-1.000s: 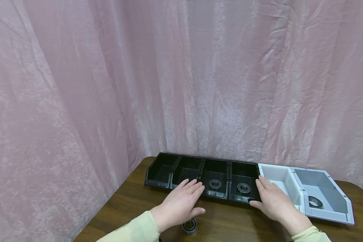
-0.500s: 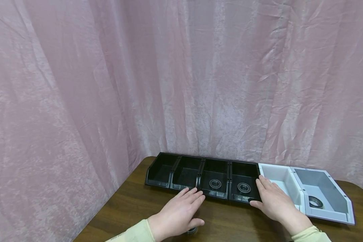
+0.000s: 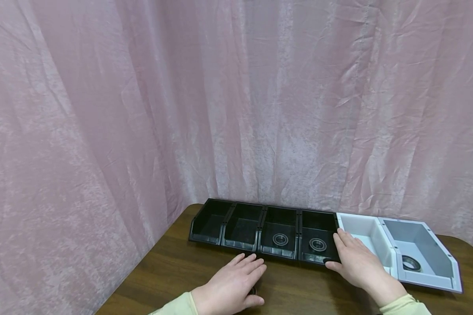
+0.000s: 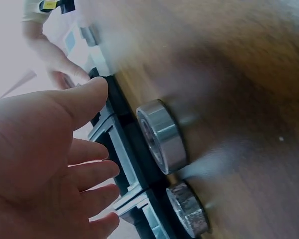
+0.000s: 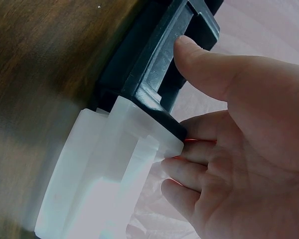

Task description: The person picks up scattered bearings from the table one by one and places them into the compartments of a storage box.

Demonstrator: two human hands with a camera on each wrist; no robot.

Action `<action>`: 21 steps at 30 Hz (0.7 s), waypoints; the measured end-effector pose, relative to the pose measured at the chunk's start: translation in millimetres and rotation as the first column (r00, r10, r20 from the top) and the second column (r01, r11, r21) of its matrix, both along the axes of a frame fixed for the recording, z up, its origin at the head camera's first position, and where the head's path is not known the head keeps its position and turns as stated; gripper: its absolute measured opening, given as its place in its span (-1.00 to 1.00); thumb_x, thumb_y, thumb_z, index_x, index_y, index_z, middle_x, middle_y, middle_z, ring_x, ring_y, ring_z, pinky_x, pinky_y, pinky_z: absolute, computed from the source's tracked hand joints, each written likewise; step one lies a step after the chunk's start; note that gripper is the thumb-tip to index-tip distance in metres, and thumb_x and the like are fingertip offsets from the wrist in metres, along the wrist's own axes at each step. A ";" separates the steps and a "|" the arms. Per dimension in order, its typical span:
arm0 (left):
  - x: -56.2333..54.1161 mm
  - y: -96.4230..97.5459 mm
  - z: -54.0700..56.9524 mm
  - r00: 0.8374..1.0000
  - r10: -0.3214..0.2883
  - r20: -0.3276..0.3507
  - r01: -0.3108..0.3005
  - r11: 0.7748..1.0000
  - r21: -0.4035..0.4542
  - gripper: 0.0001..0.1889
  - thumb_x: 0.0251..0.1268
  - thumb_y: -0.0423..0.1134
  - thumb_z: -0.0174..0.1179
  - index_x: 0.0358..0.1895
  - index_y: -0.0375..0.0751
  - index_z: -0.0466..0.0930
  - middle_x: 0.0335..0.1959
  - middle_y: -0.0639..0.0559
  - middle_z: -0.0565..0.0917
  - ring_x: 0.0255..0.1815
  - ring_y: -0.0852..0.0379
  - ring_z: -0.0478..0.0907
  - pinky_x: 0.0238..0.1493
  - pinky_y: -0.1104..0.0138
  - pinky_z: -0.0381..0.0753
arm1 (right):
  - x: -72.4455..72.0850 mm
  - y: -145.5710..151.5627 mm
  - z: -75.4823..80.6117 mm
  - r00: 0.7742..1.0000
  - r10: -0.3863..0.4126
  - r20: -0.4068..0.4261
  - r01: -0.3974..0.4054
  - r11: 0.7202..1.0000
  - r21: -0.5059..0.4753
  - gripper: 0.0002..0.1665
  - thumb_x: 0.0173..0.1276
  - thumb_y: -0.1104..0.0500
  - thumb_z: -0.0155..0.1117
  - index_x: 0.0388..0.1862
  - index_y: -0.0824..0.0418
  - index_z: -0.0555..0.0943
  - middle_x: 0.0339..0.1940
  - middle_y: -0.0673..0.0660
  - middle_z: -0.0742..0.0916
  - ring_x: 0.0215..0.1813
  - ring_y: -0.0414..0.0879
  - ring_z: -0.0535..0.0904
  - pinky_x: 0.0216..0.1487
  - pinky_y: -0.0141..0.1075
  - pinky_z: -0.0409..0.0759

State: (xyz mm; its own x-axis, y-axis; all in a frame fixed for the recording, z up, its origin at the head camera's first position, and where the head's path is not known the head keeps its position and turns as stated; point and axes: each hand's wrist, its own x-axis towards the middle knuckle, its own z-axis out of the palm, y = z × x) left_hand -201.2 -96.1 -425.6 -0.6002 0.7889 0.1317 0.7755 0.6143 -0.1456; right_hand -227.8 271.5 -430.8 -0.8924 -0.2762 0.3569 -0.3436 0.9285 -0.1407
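Observation:
My left hand [image 3: 231,284], fingers extended, hovers palm down in front of the black bins. A ball bearing [image 3: 253,291] shows only as a sliver beside its thumb. The left wrist view shows a shiny larger bearing [image 4: 162,137] and a smaller bearing [image 4: 188,209] standing apart on the table, with the left hand [image 4: 55,154] off to one side and nothing in its fingers. Fingers relaxed, my right hand [image 3: 356,264] lies over the seam between the rightmost black bin [image 3: 315,225] and the white bin [image 5: 109,169], its thumb near the black bin's front lip.
Black bins [image 3: 242,225] stand in a row at the back of the wooden table [image 3: 161,267]. Two of them hold a bearing each, a left one [image 3: 280,239] and a right one [image 3: 317,245]. A grey bin [image 3: 429,245] at right holds another bearing [image 3: 411,263]. Pink curtain [image 3: 236,109] hangs behind.
My left hand has drawn back from the black bins toward the near table edge, covering most of the bearing that lay in view. The right hand stays where it was.

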 end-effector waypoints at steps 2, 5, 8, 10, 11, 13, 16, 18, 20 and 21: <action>-0.4 -1.4 -2.4 1.000 -0.002 -0.004 0.002 1.000 -0.012 -0.24 0.55 0.27 0.33 0.58 -0.16 0.53 0.58 -0.05 0.55 0.63 -0.07 0.44 0.61 -0.05 0.43 | -0.2 0.0 0.0 1.000 -0.001 0.005 0.001 1.000 0.002 -0.03 0.35 -0.04 0.65 0.41 0.66 0.50 0.50 0.65 0.50 0.52 0.56 0.45 0.51 0.34 0.44; -1.3 -2.8 -5.6 1.000 -0.002 -0.005 0.002 0.999 -0.032 -0.22 0.54 0.30 0.32 0.59 -0.13 0.53 0.59 -0.02 0.54 0.64 -0.05 0.42 0.61 -0.04 0.43 | -0.2 -0.1 0.3 1.000 -0.003 0.011 0.003 1.000 0.003 -0.02 0.36 -0.04 0.65 0.41 0.66 0.49 0.51 0.65 0.49 0.52 0.57 0.44 0.52 0.34 0.44; -2.1 -3.5 -8.5 1.000 -0.003 -0.005 0.002 0.999 -0.053 -0.22 0.54 0.33 0.31 0.60 -0.11 0.53 0.59 0.00 0.53 0.65 -0.05 0.41 0.61 -0.04 0.43 | 0.1 -0.3 0.6 1.000 -0.003 0.013 0.003 1.000 0.004 -0.02 0.36 -0.04 0.65 0.41 0.66 0.49 0.51 0.65 0.49 0.52 0.57 0.44 0.52 0.34 0.44; -2.8 -3.8 -10.1 1.000 -0.004 -0.011 0.004 0.998 -0.066 -0.21 0.53 0.34 0.31 0.59 -0.10 0.53 0.59 0.01 0.54 0.65 -0.05 0.41 0.61 -0.03 0.43 | 0.3 -0.4 0.6 1.000 -0.003 0.012 0.003 1.000 0.005 -0.02 0.35 -0.04 0.65 0.41 0.66 0.49 0.50 0.65 0.49 0.52 0.57 0.44 0.52 0.34 0.44; -3.0 -3.9 -10.6 1.000 -0.004 -0.013 0.003 0.998 -0.070 -0.22 0.53 0.34 0.31 0.59 -0.10 0.54 0.59 0.01 0.54 0.65 -0.05 0.42 0.61 -0.03 0.44 | 0.3 -0.4 0.6 1.000 -0.003 0.011 0.003 1.000 0.005 -0.02 0.35 -0.04 0.65 0.41 0.66 0.49 0.50 0.65 0.49 0.52 0.57 0.44 0.52 0.34 0.44; -2.9 -4.3 -11.1 1.000 -0.005 -0.021 0.003 0.997 -0.079 -0.22 0.52 0.34 0.32 0.57 -0.10 0.55 0.58 0.01 0.55 0.64 -0.05 0.42 0.60 -0.04 0.45 | 0.2 -0.4 0.7 1.000 -0.002 0.011 0.002 1.000 0.006 -0.02 0.35 -0.04 0.66 0.41 0.66 0.49 0.50 0.66 0.49 0.52 0.57 0.44 0.52 0.34 0.44; -2.2 -5.0 -10.8 0.999 -0.007 -0.034 0.004 0.996 -0.085 -0.23 0.51 0.34 0.33 0.55 -0.10 0.58 0.56 0.00 0.57 0.63 -0.06 0.44 0.58 -0.04 0.46 | 0.2 -0.5 0.6 1.000 -0.003 0.014 0.003 1.000 0.008 -0.02 0.35 -0.04 0.65 0.41 0.67 0.49 0.50 0.66 0.49 0.52 0.57 0.44 0.52 0.34 0.44; -1.9 -5.6 -10.6 0.999 -0.007 -0.037 0.003 0.996 -0.089 -0.24 0.50 0.34 0.34 0.54 -0.09 0.59 0.56 0.00 0.57 0.62 -0.06 0.45 0.58 -0.04 0.47 | 0.2 -0.5 0.6 1.000 -0.004 0.016 0.004 1.000 0.008 -0.02 0.36 -0.04 0.65 0.41 0.67 0.49 0.50 0.66 0.49 0.52 0.57 0.44 0.52 0.34 0.44; -2.1 -6.2 -10.7 0.999 -0.003 -0.034 0.000 0.995 -0.095 -0.24 0.48 0.33 0.36 0.53 -0.08 0.59 0.55 0.01 0.57 0.62 -0.05 0.45 0.58 -0.04 0.47 | 0.2 -0.6 0.8 1.000 -0.005 0.018 0.005 1.000 0.008 -0.02 0.36 -0.04 0.65 0.41 0.67 0.48 0.51 0.66 0.48 0.53 0.57 0.43 0.52 0.34 0.43; -2.1 -6.5 -10.9 0.999 0.000 -0.032 -0.003 0.995 -0.099 -0.24 0.48 0.33 0.37 0.53 -0.07 0.60 0.55 0.02 0.57 0.62 -0.05 0.45 0.58 -0.04 0.47 | 0.2 -0.6 0.9 1.000 -0.006 0.018 0.006 1.000 0.008 -0.02 0.36 -0.04 0.65 0.41 0.67 0.48 0.51 0.66 0.48 0.53 0.57 0.43 0.52 0.34 0.43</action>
